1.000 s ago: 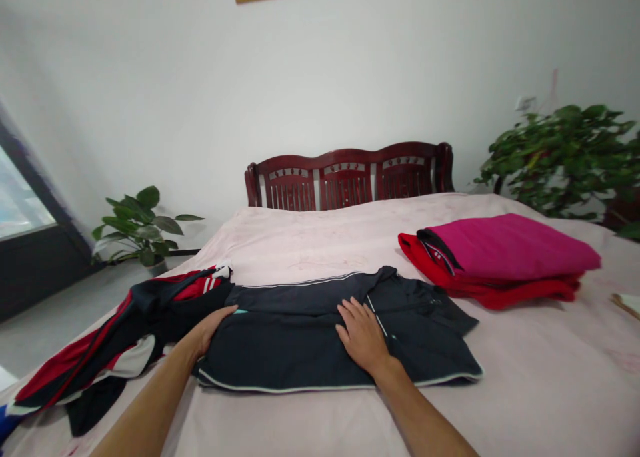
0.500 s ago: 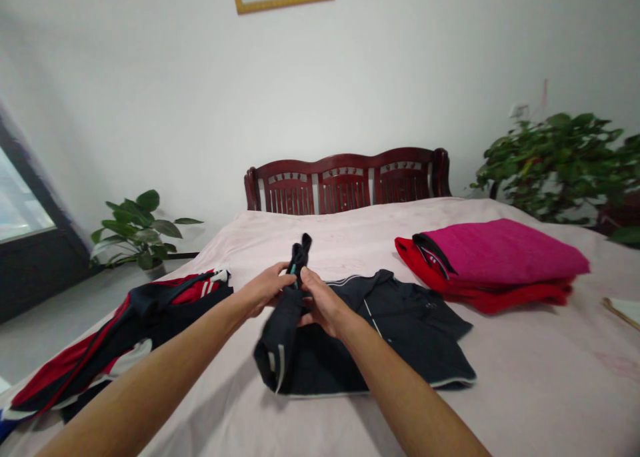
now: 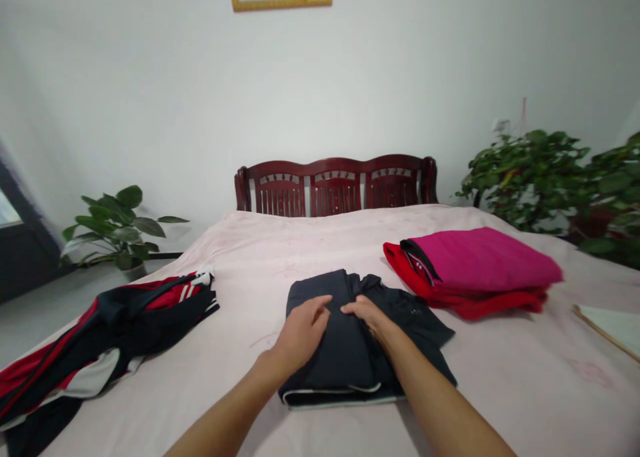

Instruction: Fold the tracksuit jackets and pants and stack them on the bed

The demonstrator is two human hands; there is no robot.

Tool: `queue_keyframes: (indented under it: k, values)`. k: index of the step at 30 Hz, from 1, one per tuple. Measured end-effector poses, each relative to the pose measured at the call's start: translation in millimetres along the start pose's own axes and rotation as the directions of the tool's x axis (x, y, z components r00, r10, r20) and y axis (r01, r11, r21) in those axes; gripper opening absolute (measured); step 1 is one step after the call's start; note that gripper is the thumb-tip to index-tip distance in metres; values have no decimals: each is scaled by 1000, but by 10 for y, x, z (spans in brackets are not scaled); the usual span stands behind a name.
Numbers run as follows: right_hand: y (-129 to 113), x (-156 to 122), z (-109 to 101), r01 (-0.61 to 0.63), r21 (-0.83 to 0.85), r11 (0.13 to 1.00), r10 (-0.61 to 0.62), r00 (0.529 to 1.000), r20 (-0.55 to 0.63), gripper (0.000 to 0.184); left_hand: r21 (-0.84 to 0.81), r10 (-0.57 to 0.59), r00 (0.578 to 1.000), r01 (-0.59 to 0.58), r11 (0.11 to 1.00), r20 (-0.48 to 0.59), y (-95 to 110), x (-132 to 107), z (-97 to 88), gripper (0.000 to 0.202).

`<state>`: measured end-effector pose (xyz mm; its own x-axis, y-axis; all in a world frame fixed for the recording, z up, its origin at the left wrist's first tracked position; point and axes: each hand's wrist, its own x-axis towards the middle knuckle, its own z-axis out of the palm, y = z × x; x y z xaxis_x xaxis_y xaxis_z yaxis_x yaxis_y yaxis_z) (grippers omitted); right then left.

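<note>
A dark shirt [image 3: 333,350] with white piping lies on the bed in front of me, its left part folded over in a flat panel. My left hand [image 3: 303,333] rests on top of this panel, fingers stretched out and thumb apart. At the panel's right edge is my right hand [image 3: 370,315], its thumb over the fold and its other fingers partly hidden at the edge. The shirt's right part, with a sleeve, lies spread beyond my right forearm.
A folded magenta and red stack of cloth [image 3: 480,263] lies right of the shirt. Crumpled red, white and dark clothing [image 3: 115,330] is at the left. The pink bedsheet [image 3: 250,283] reaches a wooden headboard [image 3: 335,187]. Plants [image 3: 117,227] stand on both sides.
The bunched part of the shirt that both hands held up has come down flat over the rest. My left hand has let go and spread on it; both hands moved right.
</note>
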<state>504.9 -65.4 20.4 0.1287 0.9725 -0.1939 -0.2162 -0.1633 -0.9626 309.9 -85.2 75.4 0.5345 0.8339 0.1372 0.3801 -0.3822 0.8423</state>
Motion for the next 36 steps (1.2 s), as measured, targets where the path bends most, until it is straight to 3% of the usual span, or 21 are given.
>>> queue_keyframes:
  k: [2, 3, 6, 8, 11, 17, 21, 23, 25, 27, 28, 32, 34, 36]
  values:
    - [116, 19, -129, -1, -32, 999, 0, 999, -33, 37, 370, 127, 989, -91, 925, -74, -177, -108, 102, 51]
    - [153, 33, -166, 5, -37, 999, -7, 999, -48, 38, 490, 127, 990, -82, 868, -60, -262, -157, 151, 52]
    - [151, 98, -179, 48, -53, 997, -52, 995, -85, 52, 663, 24, 1000, -30, 748, 18, -460, -258, 294, 59]
    - [92, 146, -146, 106, -86, 991, -114, 989, -93, 61, 708, 16, 999, -31, 706, 28, -532, -282, 380, 62]
    - [39, 188, -133, 148, -254, 956, -176, 980, -91, 63, 725, 24, 1000, -23, 688, 9, -595, -283, 492, 63]
    - [37, 175, -422, -11, -502, 865, -102, 975, -198, 34, 751, 107, 994, -47, 659, -32, -720, -308, 658, 62]
    - [-194, 73, -470, -22, -638, 770, -224, 926, -303, 43, 766, 154, 987, -61, 640, -51, -778, -307, 707, 62]
    - [-255, -26, -309, 63, -759, 648, -359, 904, -231, 49, 775, 171, 983, -63, 629, -59, -793, -295, 721, 61]
    - [-195, -127, -78, 216, -892, 398, -476, 879, 0, 53, 783, 184, 981, -67, 618, -61, -794, -289, 729, 60]
    - [-25, -194, 112, 340, -927, 161, -447, 862, 238, 56, 789, 190, 980, -74, 610, -55, -783, -305, 729, 59]
    - [79, -208, 163, 351, -931, 103, -387, 876, 288, 57, 788, 190, 981, -80, 610, -47, -777, -326, 724, 58]
    - [389, -175, 66, 209, -975, 78, -229, 955, 187, 61, 741, 187, 982, -148, 655, 31, -807, -471, 653, 57]
    - [429, -161, -48, 166, -981, 96, -228, 963, 140, 62, 681, 188, 980, -186, 709, 72, -880, -532, 584, 56]
    - [425, -175, -126, 152, -981, 119, -230, 966, 122, 62, 605, 155, 988, -129, 785, 9, -977, -535, 493, 53]
